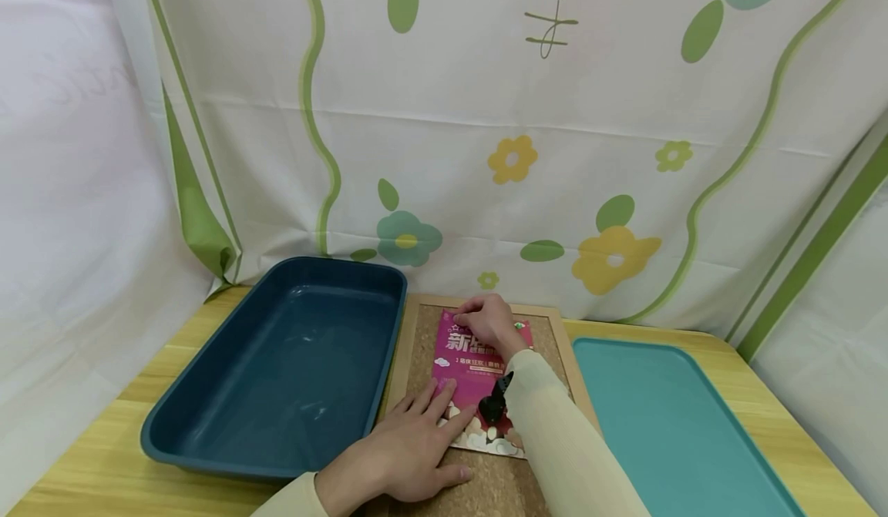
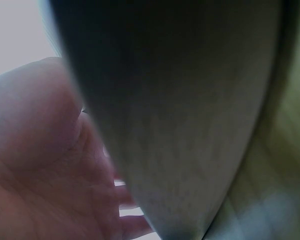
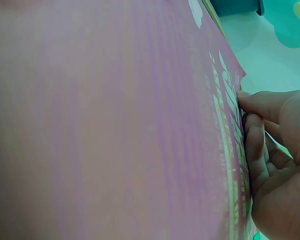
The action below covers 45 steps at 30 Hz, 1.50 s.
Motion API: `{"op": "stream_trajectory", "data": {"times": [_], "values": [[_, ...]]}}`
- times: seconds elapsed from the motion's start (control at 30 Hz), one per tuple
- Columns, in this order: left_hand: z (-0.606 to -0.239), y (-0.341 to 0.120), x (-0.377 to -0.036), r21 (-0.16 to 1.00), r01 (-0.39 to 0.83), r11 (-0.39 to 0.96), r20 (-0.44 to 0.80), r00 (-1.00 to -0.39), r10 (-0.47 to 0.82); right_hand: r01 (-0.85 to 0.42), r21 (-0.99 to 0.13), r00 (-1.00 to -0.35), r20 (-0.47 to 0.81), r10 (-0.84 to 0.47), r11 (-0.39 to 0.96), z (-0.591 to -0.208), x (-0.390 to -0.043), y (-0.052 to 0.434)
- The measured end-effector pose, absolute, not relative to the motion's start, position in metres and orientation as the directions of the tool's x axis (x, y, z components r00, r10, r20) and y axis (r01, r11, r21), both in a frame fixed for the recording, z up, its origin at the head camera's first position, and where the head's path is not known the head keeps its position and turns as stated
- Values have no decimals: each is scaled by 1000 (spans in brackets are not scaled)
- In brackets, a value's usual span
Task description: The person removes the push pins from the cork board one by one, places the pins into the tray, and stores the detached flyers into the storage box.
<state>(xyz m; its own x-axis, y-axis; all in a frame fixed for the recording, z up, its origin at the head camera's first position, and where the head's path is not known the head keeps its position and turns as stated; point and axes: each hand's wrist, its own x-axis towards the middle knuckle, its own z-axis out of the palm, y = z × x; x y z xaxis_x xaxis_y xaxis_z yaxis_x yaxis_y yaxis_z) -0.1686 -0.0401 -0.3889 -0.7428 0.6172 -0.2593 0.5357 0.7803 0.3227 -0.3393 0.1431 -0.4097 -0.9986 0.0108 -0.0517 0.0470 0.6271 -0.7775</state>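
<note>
On the cork board (image 1: 548,332) at the middle of the bench (image 1: 83,471) lay a pink leaflet (image 1: 466,369), and both my hands were on it. My left hand (image 1: 409,455) lay flat with straight fingers pressing the leaflet's near left corner. My right hand (image 1: 489,320) reached to the far edge, fingertips curled and pinching at the top of the sheet; the right wrist view showed those fingers (image 3: 255,140) bunched against the paper's edge. A dark blue tub (image 1: 208,424) stood just left of the board, a teal tray (image 1: 680,432) just right.
</note>
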Motion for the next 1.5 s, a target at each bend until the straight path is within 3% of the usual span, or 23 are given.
{"op": "stream_trajectory", "data": {"times": [1.5], "values": [[-390, -43, -168, 345, 535, 771, -248, -741, 624, -19, -793, -996, -35, -77, 609, -411, -334, 148]]}}
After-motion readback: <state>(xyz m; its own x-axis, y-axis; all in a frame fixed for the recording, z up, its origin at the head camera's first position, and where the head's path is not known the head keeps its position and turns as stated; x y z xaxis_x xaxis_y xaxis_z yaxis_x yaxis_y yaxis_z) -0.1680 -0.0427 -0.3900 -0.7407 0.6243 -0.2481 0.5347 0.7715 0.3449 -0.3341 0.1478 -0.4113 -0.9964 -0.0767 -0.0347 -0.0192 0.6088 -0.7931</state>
